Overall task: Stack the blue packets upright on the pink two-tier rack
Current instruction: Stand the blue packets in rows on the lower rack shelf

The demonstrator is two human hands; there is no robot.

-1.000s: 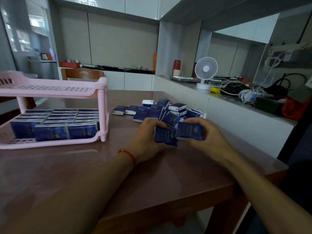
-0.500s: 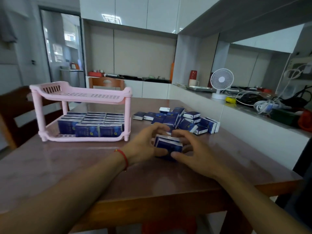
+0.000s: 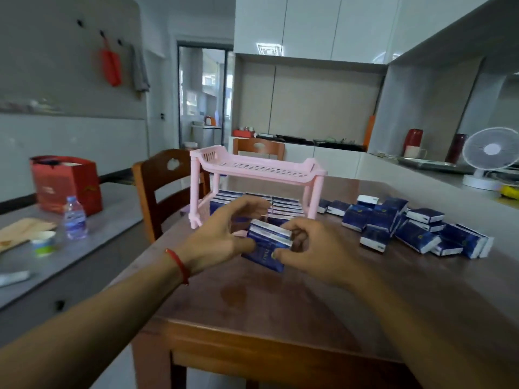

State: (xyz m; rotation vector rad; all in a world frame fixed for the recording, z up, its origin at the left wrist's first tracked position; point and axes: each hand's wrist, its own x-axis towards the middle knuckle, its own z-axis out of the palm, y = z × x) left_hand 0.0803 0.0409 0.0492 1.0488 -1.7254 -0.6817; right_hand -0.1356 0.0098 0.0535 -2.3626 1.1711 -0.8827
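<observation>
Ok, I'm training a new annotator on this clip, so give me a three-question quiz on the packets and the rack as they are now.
1. True or false: the top tier of the pink rack holds blue packets.
2. The held packets are gripped by: A) the left hand only, B) the right hand only, C) both hands.
3. Fill in: the loose pile of packets lies on the table to the rack's ____.

Key: 1 false; 2 C; 3 right.
</observation>
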